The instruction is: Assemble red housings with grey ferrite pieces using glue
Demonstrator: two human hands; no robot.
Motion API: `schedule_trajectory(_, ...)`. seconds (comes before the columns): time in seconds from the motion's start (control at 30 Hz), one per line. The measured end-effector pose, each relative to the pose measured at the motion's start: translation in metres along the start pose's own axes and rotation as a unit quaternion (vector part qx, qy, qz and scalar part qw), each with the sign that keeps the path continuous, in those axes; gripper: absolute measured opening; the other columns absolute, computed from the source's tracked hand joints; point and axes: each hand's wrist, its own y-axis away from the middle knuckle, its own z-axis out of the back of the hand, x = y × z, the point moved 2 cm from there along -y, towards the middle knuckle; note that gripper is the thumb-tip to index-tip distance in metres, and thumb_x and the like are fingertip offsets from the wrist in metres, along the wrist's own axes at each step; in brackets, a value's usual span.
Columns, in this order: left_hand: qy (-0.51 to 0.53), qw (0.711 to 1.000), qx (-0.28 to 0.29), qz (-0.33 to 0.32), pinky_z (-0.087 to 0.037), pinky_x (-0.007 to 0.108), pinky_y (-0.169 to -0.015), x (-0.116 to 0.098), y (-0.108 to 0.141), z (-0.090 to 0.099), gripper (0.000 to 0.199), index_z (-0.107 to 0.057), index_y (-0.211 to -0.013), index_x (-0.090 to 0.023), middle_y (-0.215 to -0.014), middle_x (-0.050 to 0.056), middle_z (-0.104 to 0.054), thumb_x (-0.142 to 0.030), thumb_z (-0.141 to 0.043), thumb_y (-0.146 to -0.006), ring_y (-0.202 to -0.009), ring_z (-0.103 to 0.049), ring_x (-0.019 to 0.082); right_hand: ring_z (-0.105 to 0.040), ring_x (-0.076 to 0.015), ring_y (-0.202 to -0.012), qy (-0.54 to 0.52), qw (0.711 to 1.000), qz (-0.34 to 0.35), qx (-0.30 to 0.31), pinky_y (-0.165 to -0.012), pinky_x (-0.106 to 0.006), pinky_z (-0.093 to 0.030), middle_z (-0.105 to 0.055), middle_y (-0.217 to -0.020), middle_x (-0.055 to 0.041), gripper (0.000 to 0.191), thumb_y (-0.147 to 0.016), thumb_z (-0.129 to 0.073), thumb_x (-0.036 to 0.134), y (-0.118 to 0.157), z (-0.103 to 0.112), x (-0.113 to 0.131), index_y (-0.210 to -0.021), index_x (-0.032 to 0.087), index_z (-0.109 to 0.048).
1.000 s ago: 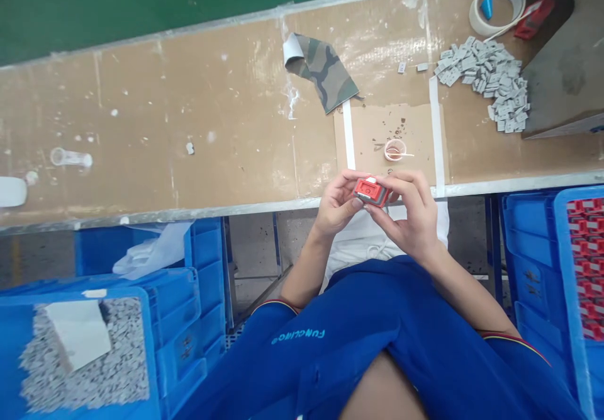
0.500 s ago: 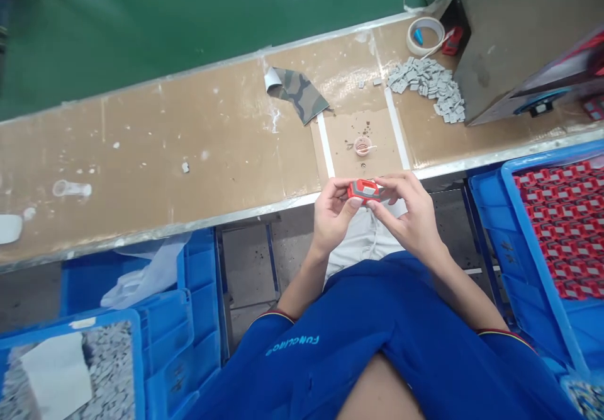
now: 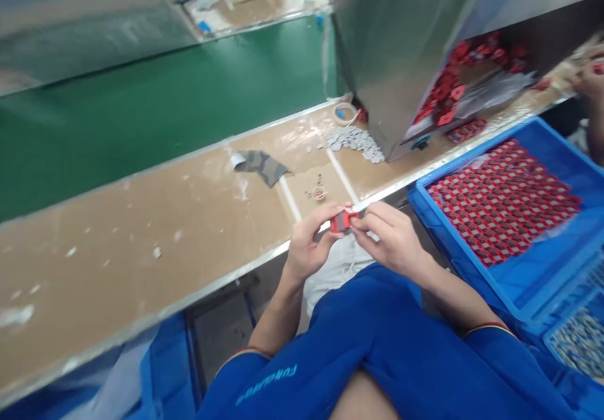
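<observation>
Both hands hold one small red and grey plastic part (image 3: 340, 221) just over the table's front edge. My left hand (image 3: 309, 244) pinches its left end between thumb and fingers. On the other end, my right hand (image 3: 389, 234) is closed with thumb and fingertips pressed against the part. Its exact kind is not clear, and the fingers cover some of it. Beyond the hands, a small cup (image 3: 319, 193) stands on the table among dark specks. A camouflage-patterned cloth piece (image 3: 264, 167) lies farther back on the left.
A pile of small grey pieces (image 3: 356, 143) and a tape roll (image 3: 345, 114) lie by a metal cabinet (image 3: 391, 48). To the right, a blue crate (image 3: 514, 306) holds rows of red parts (image 3: 504, 203). Another person's hand (image 3: 592, 83) shows at the far right edge.
The view has swung right and up, bringing in more of the right crate and the cabinet. The red and grey part has been turned in my fingers, and both hands still hold it.
</observation>
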Motion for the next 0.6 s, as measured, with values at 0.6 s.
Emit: schedule_trajectory(0.6, -0.206, 0.944, 0.169, 0.195, -0.068, 0.042, -0.099, 0.037, -0.082, 0.015, 0.039, -0.077, -0.125, -0.023, -0.123, 0.012, -0.082, -0.051, -0.063, -0.101, -0.109, -0.081, 0.028, -0.066, -0.0286, -0.092, 0.260, 0.841, -0.470, 0.072, -0.078, -0.035, -0.049, -0.071, -0.104, -0.0177, 0.023, -0.099, -0.049, 0.018, 0.042, 0.088, -0.299, -0.099, 0.015, -0.071)
